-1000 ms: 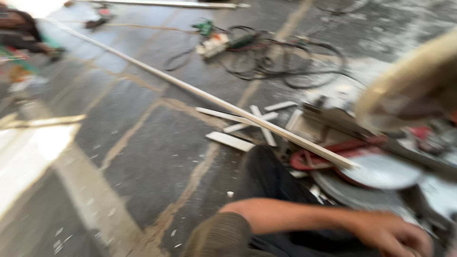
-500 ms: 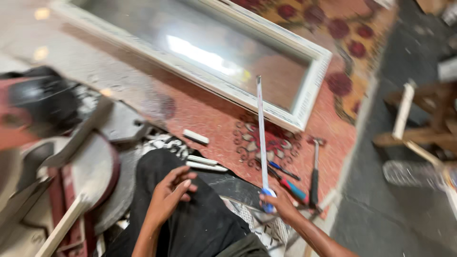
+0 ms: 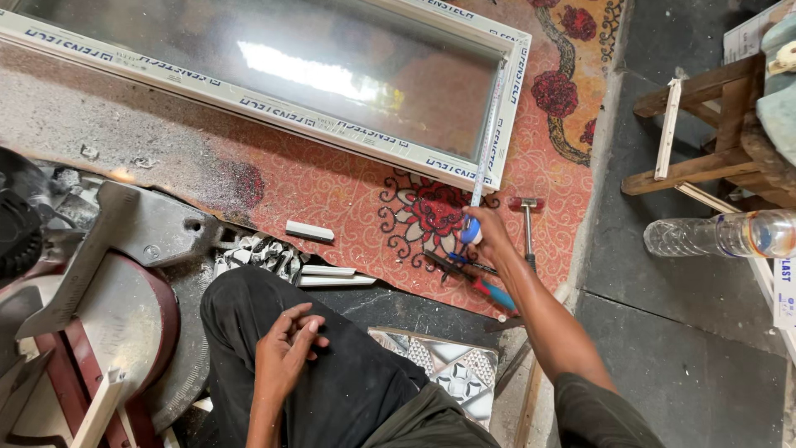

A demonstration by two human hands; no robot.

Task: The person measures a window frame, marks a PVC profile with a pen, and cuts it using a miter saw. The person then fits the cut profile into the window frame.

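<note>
A tape measure [image 3: 471, 231] rests on the red patterned carpet [image 3: 332, 195], its blade [image 3: 489, 133] running up along the short end of a white window frame [image 3: 348, 137]. The right hand [image 3: 487, 236] has its fingers closed on the case. The left hand [image 3: 286, 348] rests on a dark trouser leg [image 3: 348, 382], fingers loosely curled. A hammer [image 3: 527, 222] lies just beside; a plastic bottle [image 3: 721, 235] lies on the grey floor [image 3: 688, 357].

Bright, even daylight, sharp across most of the view. The window pane [image 3: 274, 62] throws back a white glare (a blown-out streak near its middle). Shadows are soft; the miter saw [image 3: 75, 290] at the left edge looks slightly stretched.
</note>
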